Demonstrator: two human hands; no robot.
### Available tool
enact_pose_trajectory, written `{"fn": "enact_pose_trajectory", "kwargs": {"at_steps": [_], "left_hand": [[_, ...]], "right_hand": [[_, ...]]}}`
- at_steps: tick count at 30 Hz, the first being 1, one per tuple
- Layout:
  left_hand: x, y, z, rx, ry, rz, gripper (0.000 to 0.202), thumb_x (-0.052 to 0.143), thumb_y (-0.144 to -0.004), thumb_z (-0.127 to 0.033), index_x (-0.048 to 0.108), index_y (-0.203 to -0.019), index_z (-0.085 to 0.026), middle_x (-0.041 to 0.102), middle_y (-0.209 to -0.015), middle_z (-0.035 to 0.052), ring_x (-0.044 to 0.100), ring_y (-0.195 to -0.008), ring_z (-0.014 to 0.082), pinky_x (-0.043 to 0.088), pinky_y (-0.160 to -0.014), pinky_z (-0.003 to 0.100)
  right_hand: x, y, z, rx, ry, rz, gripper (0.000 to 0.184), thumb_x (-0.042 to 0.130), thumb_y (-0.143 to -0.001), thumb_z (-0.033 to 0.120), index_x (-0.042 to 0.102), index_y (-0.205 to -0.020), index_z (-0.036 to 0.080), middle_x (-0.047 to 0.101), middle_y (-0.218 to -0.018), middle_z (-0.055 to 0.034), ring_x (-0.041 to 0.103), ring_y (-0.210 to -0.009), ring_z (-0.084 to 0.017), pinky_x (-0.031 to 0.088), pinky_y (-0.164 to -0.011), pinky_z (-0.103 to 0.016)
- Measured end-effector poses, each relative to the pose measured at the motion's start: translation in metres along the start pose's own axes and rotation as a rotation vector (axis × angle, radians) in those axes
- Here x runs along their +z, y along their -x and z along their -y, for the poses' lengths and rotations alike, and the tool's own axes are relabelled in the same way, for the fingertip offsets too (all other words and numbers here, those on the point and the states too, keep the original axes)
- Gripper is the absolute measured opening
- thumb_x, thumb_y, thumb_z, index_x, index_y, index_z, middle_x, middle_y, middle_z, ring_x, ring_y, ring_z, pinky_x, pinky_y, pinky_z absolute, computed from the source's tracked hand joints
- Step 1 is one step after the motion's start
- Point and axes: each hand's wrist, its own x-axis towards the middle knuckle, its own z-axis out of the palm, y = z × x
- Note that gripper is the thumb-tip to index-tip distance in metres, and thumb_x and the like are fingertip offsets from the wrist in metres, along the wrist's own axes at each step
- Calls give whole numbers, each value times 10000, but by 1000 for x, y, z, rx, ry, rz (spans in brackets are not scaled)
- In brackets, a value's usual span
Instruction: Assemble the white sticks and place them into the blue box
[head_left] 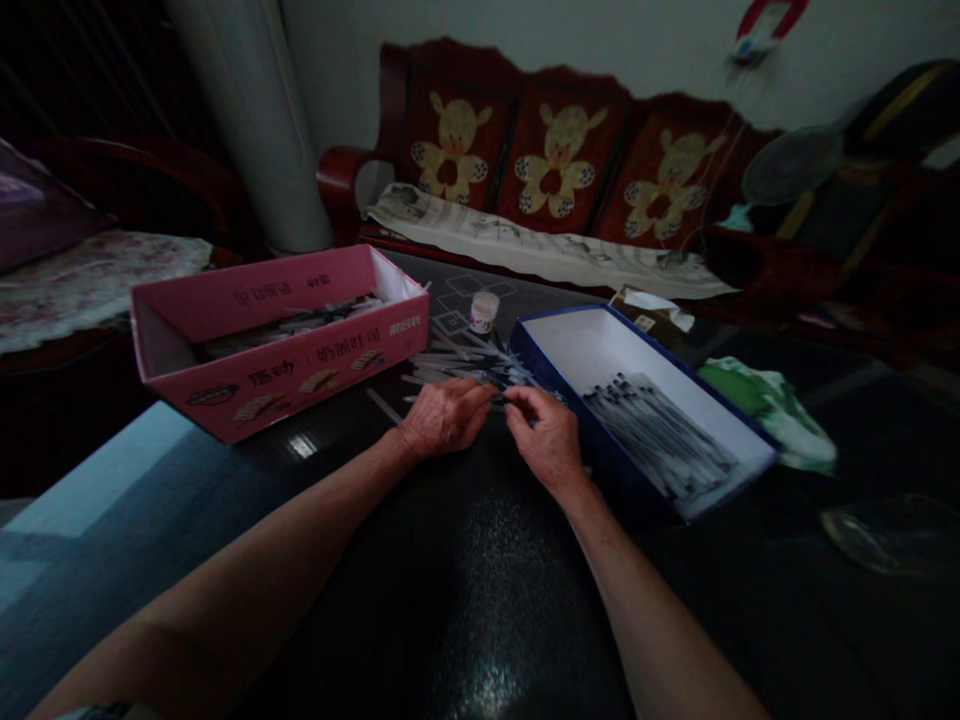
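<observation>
My left hand (448,415) and my right hand (546,435) meet over the dark table, fingertips almost touching. Thumb and forefinger of the right are pinched on a small dark pen-like piece (501,397). The left has its fingers curled and pressed together at the other side of that piece; what lies in them is hidden. Just beyond both hands spreads a loose pile of clear and dark slim tubes (457,350). Right of my right hand, a blue box (645,345) with a white inside holds several black-tipped pen-like sticks (660,435) lying side by side.
A pink carton (330,370) with more slim pieces in it stands on the left. Behind the pile is a small white jar (484,312). Green-and-white packaging (769,410) lies right of the blue box. A wooden sofa (555,150) stands beyond the table (420,600).
</observation>
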Motion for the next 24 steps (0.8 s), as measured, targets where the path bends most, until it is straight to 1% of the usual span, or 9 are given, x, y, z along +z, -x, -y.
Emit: {"fn": "enact_pose_trajectory", "kwargs": {"at_steps": [4, 8, 13, 15, 19, 22, 24], "left_hand": [[-1, 0, -2, 15, -11, 41, 303, 416, -940, -275, 611, -1134, -148, 645, -832, 67, 647, -771, 191, 533, -644, 296], [-2, -1, -2, 7, 48, 80, 303, 405, -943, -269, 599, -1133, -134, 640, -839, 74, 643, -771, 180, 540, -660, 289], [-2, -2, -2, -54, 157, 40, 222, 461, -897, -251, 593, -1015, -116, 616, -925, 100, 631, -815, 184, 555, -697, 303], [-2, -2, -2, -40, 186, 37, 196, 465, -885, -235, 593, -980, -120, 604, -918, 97, 625, -825, 182, 558, -710, 306], [-2, -2, -2, 1, 212, 45, 197, 430, -897, -211, 595, -969, -131, 603, -921, 93, 624, -856, 175, 560, -739, 306], [-2, -2, -2, 5, 171, 52, 218, 413, -919, -223, 600, -978, -128, 612, -924, 96, 625, -854, 175, 558, -726, 299], [-2, -2, -2, 4, 132, 52, 230, 411, -932, -235, 606, -994, -130, 622, -928, 94, 626, -847, 176, 554, -717, 296]], "right_hand": [[0, 1, 0, -58, 39, 26, 161, 538, -808, 160, 661, -906, 192, 691, -852, -46, 650, -763, -174, 516, -730, -301], [0, 2, 1, -127, 79, 60, 158, 521, -828, 143, 647, -906, 199, 684, -871, -49, 648, -814, -180, 510, -761, -303], [0, 2, 2, -191, 108, 62, 146, 510, -846, 134, 626, -914, 193, 671, -867, -55, 641, -846, -184, 503, -786, -303], [1, 2, 1, -196, 102, 64, 148, 504, -849, 128, 623, -908, 194, 666, -862, -53, 640, -846, -183, 503, -784, -301], [1, 2, -1, -186, 64, 59, 148, 513, -840, 131, 637, -896, 192, 671, -863, -56, 642, -833, -184, 506, -774, -303], [2, 1, -1, -137, 9, 58, 135, 540, -816, 149, 648, -884, 195, 671, -839, -49, 637, -777, -178, 509, -742, -303], [3, 1, -2, -77, -50, 63, 147, 559, -790, 158, 648, -900, 200, 670, -827, -39, 634, -752, -174, 512, -722, -301]]}}
